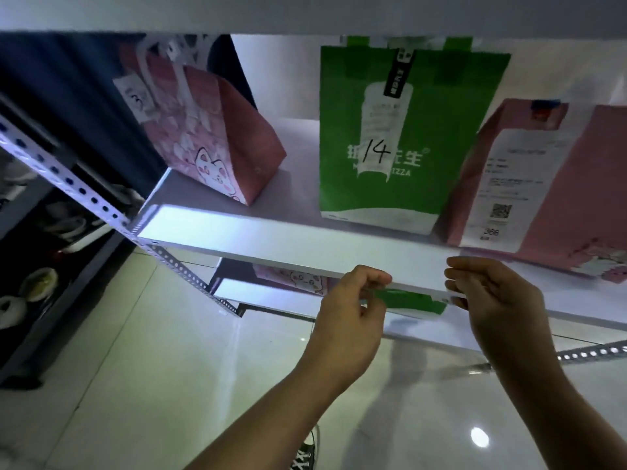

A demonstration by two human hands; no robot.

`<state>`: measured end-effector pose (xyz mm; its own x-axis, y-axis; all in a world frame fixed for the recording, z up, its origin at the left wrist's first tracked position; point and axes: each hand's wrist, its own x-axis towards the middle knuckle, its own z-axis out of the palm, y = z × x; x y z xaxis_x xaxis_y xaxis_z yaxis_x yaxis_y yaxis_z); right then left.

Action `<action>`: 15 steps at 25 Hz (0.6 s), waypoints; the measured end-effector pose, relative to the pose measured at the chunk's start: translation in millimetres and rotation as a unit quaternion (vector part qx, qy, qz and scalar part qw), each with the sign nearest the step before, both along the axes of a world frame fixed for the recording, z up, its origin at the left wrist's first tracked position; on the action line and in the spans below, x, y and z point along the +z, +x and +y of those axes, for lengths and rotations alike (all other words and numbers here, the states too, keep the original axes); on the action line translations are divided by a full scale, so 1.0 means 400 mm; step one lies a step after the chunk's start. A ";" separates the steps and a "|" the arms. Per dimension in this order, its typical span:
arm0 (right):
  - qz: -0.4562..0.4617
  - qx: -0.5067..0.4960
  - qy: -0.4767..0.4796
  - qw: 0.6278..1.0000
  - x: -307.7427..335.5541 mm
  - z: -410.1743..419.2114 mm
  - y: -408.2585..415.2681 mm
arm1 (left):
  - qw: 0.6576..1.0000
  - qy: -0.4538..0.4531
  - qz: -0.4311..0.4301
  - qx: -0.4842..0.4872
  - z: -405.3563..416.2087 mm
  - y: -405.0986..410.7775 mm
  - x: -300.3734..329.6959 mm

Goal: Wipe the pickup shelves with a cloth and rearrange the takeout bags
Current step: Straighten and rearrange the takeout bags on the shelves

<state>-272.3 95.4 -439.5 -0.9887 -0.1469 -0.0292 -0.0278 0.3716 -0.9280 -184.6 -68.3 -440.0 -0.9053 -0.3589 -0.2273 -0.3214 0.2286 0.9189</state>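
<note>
Left hand point(349, 320): fingers curled, thumb and forefinger pinching the top edge of a green bag point(412, 301) that sits on the lower shelf point(271, 301), just under the front lip of the middle shelf point(258, 239). Right hand point(498, 300): fingers curled at the same lip, tips reaching toward the bag's right top corner; whether they actually grip the bag or only the shelf edge cannot be told, since the lip hides the contact. The held bag shows only a strip of green with a white band below it, its top edge running left to right along the shelf front; the rest is hidden behind the shelf board. Beside it on the lower shelf, to the left, part of a pink bag with a cartoon cat face point(298, 278). On the middle shelf, three bags stand upright. Near the left end, a pink cat-print bag point(217, 137), turned at an angle, with a white tag on its handle. At the middle, a tall green bag with white lettering point(400, 137), broad face to the front, a receipt taped down it with "14" handwritten. Toward the right end, a pink bag point(543, 184) with a long printed receipt and a QR code, leaning slightly. Perforated metal upright point(84, 191) carries the shelf's left front corner. No contents of any bag are visible.
</note>
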 end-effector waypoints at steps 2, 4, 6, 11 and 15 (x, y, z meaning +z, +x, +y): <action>0.003 0.044 -0.015 0.999 0.002 -0.070 0.010 | 1.000 0.001 0.000 0.028 -0.051 0.026 0.008; -0.006 0.078 -0.025 0.997 -0.001 -0.139 0.022 | 0.999 -0.004 0.003 0.054 -0.105 0.057 0.011; -0.008 0.102 -0.028 0.994 -0.007 -0.207 0.035 | 0.997 -0.013 0.008 0.076 -0.165 0.091 0.009; -0.006 0.126 -0.031 0.991 -0.024 -0.383 0.074 | 0.992 -0.020 0.015 0.120 -0.326 0.164 -0.002; -0.015 0.119 -0.047 0.992 -0.017 -0.524 0.090 | 0.989 -0.023 0.017 0.143 -0.445 0.183 0.004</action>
<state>-236.3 -114.1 -446.4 -0.9245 -0.3798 -0.0333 -0.0760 0.2691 -0.9601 -111.3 -246.4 -438.5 -0.7717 -0.6111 -0.1762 -0.3489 0.1753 0.9206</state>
